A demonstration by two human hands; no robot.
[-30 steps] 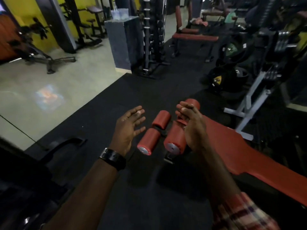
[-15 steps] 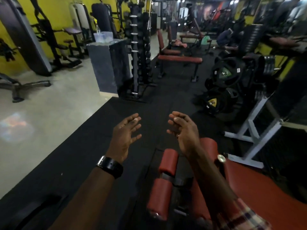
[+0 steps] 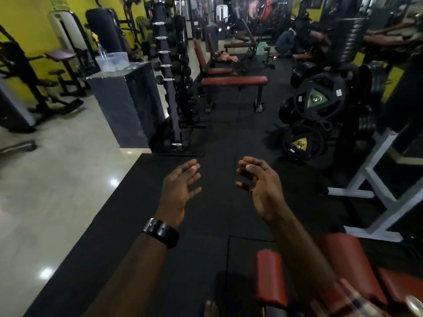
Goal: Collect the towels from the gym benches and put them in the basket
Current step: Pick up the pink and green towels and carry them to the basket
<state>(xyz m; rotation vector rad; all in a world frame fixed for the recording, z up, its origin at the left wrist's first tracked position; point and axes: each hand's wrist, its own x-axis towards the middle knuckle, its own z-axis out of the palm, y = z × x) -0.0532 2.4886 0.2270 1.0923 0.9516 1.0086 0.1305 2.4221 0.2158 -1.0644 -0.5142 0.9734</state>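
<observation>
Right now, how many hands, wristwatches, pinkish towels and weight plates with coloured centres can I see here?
Hands: 2, left hand and right hand, both empty
Wristwatch: 1
Pinkish towel: 1
Weight plates with coloured centres: 2, green plate and yellow plate
Total: 6

left hand [image 3: 178, 191] empty | right hand [image 3: 263, 186] empty (fingers [image 3: 246, 167] loosely curled) | pink towel [image 3: 226, 56] far

Pretty dim gym, yellow wall [image 3: 27, 21] on the left, shiny pale tile [image 3: 57, 179] catching light spots next to black rubber matting [image 3: 217, 138], tall dumbbell rack [image 3: 174, 88] beside a dark block [image 3: 123, 106], stacked weight plates [image 3: 318, 99] and white steel frame [image 3: 377, 179] off right.
</observation>
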